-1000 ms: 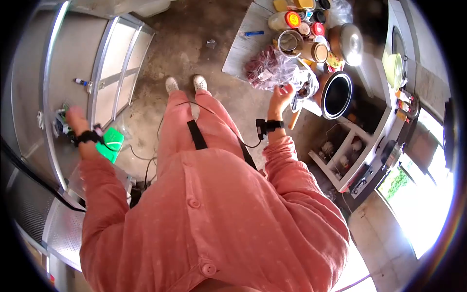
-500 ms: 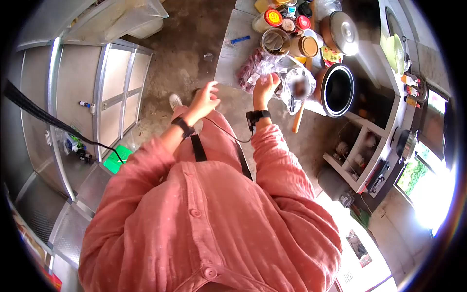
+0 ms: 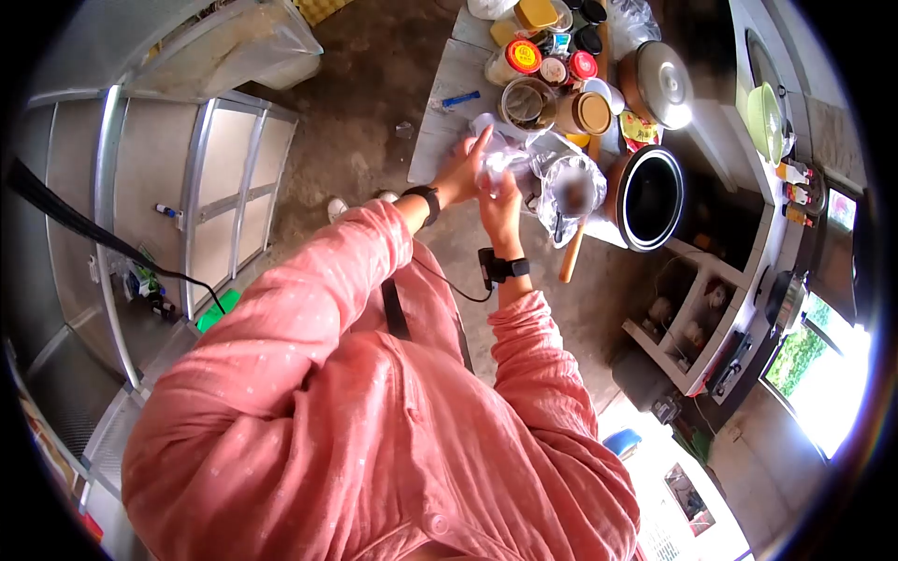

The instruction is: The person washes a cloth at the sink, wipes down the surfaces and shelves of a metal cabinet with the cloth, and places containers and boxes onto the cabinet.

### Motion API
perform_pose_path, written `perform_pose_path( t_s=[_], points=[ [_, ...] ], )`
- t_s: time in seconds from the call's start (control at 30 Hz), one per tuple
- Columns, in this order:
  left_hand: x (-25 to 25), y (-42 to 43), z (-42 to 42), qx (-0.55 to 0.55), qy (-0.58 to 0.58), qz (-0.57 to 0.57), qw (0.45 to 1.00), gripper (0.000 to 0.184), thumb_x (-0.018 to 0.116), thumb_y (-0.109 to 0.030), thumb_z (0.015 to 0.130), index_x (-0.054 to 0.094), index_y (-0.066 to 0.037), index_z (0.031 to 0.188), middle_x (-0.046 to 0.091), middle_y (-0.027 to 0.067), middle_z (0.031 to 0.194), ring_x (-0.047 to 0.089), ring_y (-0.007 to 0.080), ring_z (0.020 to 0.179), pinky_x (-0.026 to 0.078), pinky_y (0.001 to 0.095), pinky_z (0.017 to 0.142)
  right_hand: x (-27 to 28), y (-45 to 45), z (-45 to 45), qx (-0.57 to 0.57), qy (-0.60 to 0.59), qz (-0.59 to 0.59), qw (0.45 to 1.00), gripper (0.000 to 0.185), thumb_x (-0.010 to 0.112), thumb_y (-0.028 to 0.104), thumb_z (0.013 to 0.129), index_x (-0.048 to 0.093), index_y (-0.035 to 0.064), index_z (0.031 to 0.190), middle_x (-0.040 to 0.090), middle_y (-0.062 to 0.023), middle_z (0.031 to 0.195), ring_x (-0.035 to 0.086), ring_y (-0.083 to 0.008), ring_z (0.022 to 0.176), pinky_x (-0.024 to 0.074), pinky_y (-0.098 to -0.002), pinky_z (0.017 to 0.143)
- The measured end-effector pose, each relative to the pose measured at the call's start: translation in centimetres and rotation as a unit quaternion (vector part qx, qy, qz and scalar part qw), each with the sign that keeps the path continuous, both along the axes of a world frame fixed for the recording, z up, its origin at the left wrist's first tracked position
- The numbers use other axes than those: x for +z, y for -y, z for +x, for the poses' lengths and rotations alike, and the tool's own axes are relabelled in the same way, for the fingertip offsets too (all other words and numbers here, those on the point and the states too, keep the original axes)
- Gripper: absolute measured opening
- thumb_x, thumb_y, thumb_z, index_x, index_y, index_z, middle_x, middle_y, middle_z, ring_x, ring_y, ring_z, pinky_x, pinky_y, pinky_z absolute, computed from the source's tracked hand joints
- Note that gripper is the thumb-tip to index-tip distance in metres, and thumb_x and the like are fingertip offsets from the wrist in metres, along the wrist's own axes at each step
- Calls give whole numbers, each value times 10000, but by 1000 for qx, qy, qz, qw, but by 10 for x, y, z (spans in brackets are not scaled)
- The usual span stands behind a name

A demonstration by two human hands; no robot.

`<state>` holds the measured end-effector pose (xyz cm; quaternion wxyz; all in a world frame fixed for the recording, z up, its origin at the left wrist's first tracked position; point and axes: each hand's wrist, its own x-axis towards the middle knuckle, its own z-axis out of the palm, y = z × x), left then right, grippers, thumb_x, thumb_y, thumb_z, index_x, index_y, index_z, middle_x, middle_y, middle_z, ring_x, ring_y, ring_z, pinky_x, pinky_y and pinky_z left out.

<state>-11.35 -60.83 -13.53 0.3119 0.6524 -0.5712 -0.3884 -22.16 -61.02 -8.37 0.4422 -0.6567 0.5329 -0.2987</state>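
At the near edge of the table, a clear plastic bag point(image 3: 505, 159) lies bunched between my two hands. My left hand point(image 3: 457, 176) is closed on the bag's left side, its index finger pointing up along it. My right hand point(image 3: 502, 208) pinches the bag's near side, thumb upward. What the bag holds is mostly covered by my hands. Just right of my right hand is a bowl-like container lined with clear plastic point(image 3: 572, 187); its dark inside is blurred. A wooden handle point(image 3: 572, 252) sticks out below it.
Beyond my hands stand an open jar point(image 3: 528, 103), a brown-lidded jar point(image 3: 591, 113) and several red-lidded jars. A blue pen-like object point(image 3: 460, 98) lies on the table point(image 3: 435, 140). To the right are a dark pot point(image 3: 652, 198) and a lidded pot point(image 3: 660, 84). Metal-framed cabinets point(image 3: 154, 178) line the left.
My left hand has moved right and forward from the open air onto the bag. My right hand has shifted slightly nearer my body. The bag's purplish contents, visible before, are now mostly hidden.
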Motion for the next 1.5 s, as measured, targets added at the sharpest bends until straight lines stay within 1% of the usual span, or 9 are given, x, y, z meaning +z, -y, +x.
perform_pose_path(
  t_s=[0.13,0.4,0.43,0.57,0.77,0.9,1.13,1.37,1.5],
  points=[
    [-10,-3,19,-43,-33,-149,987,249,569,-212,720,587,-66,920,565,148,880,494,324,878,396,389,751,24,-15,13,68,48,-60,995,161,498,-10,704,539,12,858,559,-151,828,536,-315,786,430,-350,715],
    [49,-68,76,76,-64,-10,995,215,421,-135,819,585,-28,906,590,150,849,557,287,827,427,349,763,77,-52,25,91,97,23,991,298,505,6,801,508,-21,1097,567,-77,1042,551,-157,920,425,-265,808],
    [70,-85,81,200,-415,77,884,213,422,-126,848,574,-10,942,612,140,875,582,212,837,448,320,736,90,-60,30,54,103,30,993,297,503,13,809,505,-16,1105,544,-77,1087,545,-159,923,423,-265,807],
    [120,-144,124,256,-202,-163,931,291,515,-81,832,516,-1,1112,599,142,976,550,176,872,435,301,786,90,-62,28,25,150,85,985,255,480,5,810,494,-18,1064,561,-83,946,535,-125,750,444,-242,679],
    [209,-265,246,305,226,-116,918,168,479,-113,851,542,9,947,559,118,921,542,226,817,447,312,688,53,-42,68,142,145,97,974,194,440,1,828,496,-26,1012,571,-95,883,519,-121,623,434,-234,580],
    [304,-343,298,647,-162,-232,708,227,526,-40,777,537,-16,1002,581,100,904,560,219,828,461,342,725,67,-32,108,222,151,94,959,150,419,-11,820,528,-25,921,578,-79,815,521,-114,609,430,-229,573],
    [321,-474,432,765,43,-268,584,209,577,-111,694,555,15,859,569,51,725,522,153,553,413,307,470,68,-40,142,270,163,113,942,135,438,-19,817,535,-5,909,568,-48,793,512,-104,647,431,-226,601],
    [250,-623,521,629,212,158,732,305,570,-257,737,560,2,898,557,108,860,512,201,752,406,344,648,67,-40,125,216,76,96,969,118,464,24,821,551,9,899,571,-56,734,526,-109,661,442,-244,599],
    [253,-644,563,624,410,238,622,572,525,-455,764,507,-7,1120,495,231,1142,486,389,1015,394,410,866,59,-25,92,148,97,48,983,155,445,-22,790,533,-8,917,609,-103,762,574,-144,606,471,-265,561]
  ],
)
